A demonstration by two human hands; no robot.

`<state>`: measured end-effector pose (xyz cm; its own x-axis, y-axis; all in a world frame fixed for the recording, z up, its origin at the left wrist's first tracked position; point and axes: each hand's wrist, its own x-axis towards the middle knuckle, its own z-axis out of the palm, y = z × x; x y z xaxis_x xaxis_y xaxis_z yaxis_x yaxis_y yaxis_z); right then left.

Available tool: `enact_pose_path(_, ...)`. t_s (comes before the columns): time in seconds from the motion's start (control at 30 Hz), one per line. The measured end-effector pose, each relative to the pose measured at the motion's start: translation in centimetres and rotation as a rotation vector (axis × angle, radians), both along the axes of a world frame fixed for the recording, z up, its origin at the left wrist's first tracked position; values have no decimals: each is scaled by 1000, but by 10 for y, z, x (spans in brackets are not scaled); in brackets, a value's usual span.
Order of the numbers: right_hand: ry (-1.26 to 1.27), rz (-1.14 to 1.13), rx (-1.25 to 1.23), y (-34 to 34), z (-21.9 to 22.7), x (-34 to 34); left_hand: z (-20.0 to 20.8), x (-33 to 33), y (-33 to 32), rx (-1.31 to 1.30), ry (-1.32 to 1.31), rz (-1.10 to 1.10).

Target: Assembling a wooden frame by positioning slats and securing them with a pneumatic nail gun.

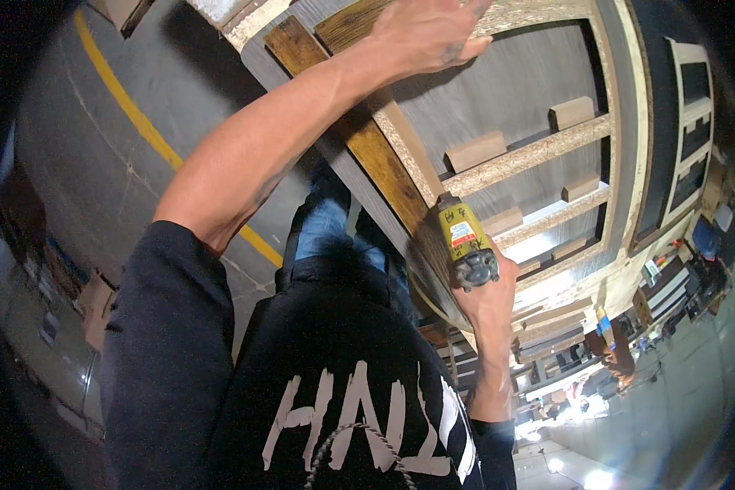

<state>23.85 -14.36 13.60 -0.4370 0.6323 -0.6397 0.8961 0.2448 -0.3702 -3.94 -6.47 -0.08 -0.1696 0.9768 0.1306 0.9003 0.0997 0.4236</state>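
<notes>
My left hand (429, 37) lies on the far rail of a wooden frame (539, 12), thumb stretched out to the right; part of its fingers runs past the upper edge of the view. In my right hand (490, 294) is a yellow staple gun (460, 227) with a dark end cap, my fingers wrapped around its hidden grip. Its dark nose points at the near chipboard rail (408, 151) of the frame. Two brown-stained boards, one a long plank (384, 167), lie along the near side. Small wooden blocks (475, 152) stand against the chipboard crosspieces (539, 153).
Grey sheet material (506, 82) lies beneath the frame. Another pale frame (688, 122) stands farther right. Left of me, a yellow line (131, 102) crosses the grey floor. A person (621, 367) is at the lower right, near bright lights and cluttered materials.
</notes>
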Motion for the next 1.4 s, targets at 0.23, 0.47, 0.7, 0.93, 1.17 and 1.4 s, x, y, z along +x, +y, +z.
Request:
enact_pose_path(0.23, 104, -96, -129, 11, 8, 2, 7, 0, -6, -70, 25, 5)
enact_pose_path(0.47, 112, -4, -47, 11, -2, -4, 8, -3, -3, -119, -48, 28)
enact_pose_path(0.7, 23, -8, -50, 9, -9, 3, -4, 4, -2, -60, 17, 8)
enact_pose_path(0.93, 196, 144, 173, -29, 2, 188, 19, 8, 2, -230, 25, 84)
enact_pose_path(1.17, -55, -44, 122, -34, 14, 168, 0, 6, 1, -102, 177, 71)
enact_pose_path(1.4, 137, -104, 28, -38, -5, 169, -5, 5, 0, -61, 188, 93)
